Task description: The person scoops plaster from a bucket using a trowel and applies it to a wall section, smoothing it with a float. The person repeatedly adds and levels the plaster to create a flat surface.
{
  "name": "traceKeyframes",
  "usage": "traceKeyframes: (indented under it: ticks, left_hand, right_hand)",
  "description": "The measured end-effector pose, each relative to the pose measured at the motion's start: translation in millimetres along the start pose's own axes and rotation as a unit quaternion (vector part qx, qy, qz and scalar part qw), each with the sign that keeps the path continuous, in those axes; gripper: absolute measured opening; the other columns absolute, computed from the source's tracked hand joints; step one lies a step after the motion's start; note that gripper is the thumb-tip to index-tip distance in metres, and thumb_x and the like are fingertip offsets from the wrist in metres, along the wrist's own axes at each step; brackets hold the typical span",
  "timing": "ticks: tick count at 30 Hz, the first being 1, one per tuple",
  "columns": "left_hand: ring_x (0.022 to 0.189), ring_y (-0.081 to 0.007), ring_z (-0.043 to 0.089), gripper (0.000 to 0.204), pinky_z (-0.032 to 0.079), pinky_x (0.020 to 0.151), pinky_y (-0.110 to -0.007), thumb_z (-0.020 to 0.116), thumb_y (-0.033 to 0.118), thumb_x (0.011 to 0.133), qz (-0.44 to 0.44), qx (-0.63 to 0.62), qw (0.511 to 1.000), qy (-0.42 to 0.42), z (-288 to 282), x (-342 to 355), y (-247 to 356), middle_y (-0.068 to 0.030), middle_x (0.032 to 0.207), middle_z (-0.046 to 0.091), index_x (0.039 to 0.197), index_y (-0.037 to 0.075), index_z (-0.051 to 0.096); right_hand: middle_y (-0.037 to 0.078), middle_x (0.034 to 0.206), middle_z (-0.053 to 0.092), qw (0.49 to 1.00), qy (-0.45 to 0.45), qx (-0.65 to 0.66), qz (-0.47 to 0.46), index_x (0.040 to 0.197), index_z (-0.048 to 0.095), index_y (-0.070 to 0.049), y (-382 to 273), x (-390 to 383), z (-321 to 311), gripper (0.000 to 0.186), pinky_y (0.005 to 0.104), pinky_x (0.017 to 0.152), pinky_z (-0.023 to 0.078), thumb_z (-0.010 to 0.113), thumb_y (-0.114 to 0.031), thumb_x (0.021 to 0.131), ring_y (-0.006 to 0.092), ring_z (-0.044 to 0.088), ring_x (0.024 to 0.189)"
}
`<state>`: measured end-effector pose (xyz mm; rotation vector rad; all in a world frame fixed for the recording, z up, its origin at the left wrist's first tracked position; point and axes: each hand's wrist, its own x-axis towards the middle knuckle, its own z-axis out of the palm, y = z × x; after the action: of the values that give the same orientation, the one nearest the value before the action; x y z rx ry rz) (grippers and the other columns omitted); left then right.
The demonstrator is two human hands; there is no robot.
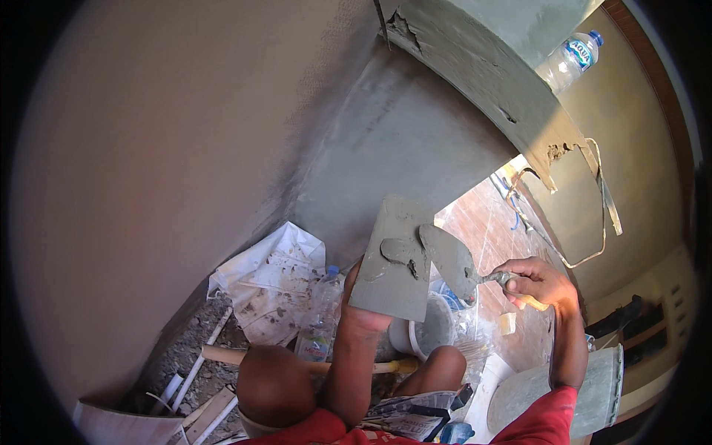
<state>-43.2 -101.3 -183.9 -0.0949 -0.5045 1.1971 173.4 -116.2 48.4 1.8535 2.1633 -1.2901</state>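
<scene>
Now | left hand [361, 305] grips flat grey square mortar board [391, 259] from beneath, wet cement lump [400, 250] above the fingers | right hand [535, 282] closed around grey pointed steel trowel [450, 259], blade left of fist, touching board

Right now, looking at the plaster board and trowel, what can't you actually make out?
Head view only:
- Left hand: its fingers sit behind the grey board, so the grip is hidden.
- Trowel handle: buried inside the right hand.
- White bucket: contents hidden by the board and clear plastic.
- Bottle on the ledge: too small to judge its fill level.
</scene>
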Motion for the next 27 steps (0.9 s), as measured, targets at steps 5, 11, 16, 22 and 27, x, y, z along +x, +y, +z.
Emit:
traceKeyframes:
  ticks: [5,11,16,22,27]
  left_hand:
    - [0.105,-0.0275,0.061,0.042,0.05,0.091,-0.042,0.049,0.029,0.093,-0.009,-0.057,0.998,-0.032,7,0,6,-0.0131,0.119,0.06,0.126,0.003,0.052]
    - [0.104,-0.0268,0.061,0.04,0.05,0.09,-0.043,0.044,0.029,0.096,0.001,-0.009,1.0,-0.013,0,4,-12,-0.0122,0.117,0.061,0.126,0.003,0.052]
    - [0.103,-0.0253,0.061,0.039,0.051,0.089,-0.041,0.042,0.028,0.097,-0.005,-0.026,1.0,-0.007,-13,1,-29,-0.0112,0.114,0.062,0.125,0.004,0.053]
    - [0.102,-0.0243,0.062,0.038,0.051,0.087,-0.04,0.04,0.027,0.097,0.065,0.063,0.996,0.025,-6,-1,-18,-0.011,0.113,0.062,0.124,0.003,0.053]
    - [0.097,-0.0234,0.064,0.038,0.053,0.084,-0.037,0.039,0.021,0.096,0.138,0.162,0.976,0.044,6,2,-13,-0.0117,0.115,0.062,0.127,0.002,0.051]
  right_hand:
    - [0.008,0.071,0.06,0.993,0.118,0.009,0.0,0.112,0.061,0.003,43,-35,2,0.034,0.0277,0.057,0.047,0.06,-0.02,0.088,0.0142,0.056,0.057]
    - [0.006,0.087,0.05,0.907,0.363,0.022,-0.21,0.097,0.055,0.001,61,16,75,0.028,0.0274,0.065,0.042,0.071,-0.001,0.074,0.0128,0.051,0.074]
    - [0.015,0.086,0.045,0.847,0.418,-0.178,-0.275,0.095,0.049,0.001,78,65,110,0.038,0.0356,0.063,0.041,0.076,-0.002,0.068,0.028,0.047,0.072]
    - [0.015,0.085,0.046,0.859,0.415,-0.143,-0.264,0.1,0.051,0.002,146,45,133,0.039,0.0348,0.061,0.042,0.073,0.001,0.068,0.0262,0.049,0.071]
    - [0.014,0.09,0.05,0.869,0.412,-0.124,-0.244,0.101,0.054,-0.001,153,7,123,0.039,0.0306,0.059,0.045,0.074,-0.004,0.068,0.0229,0.055,0.071]
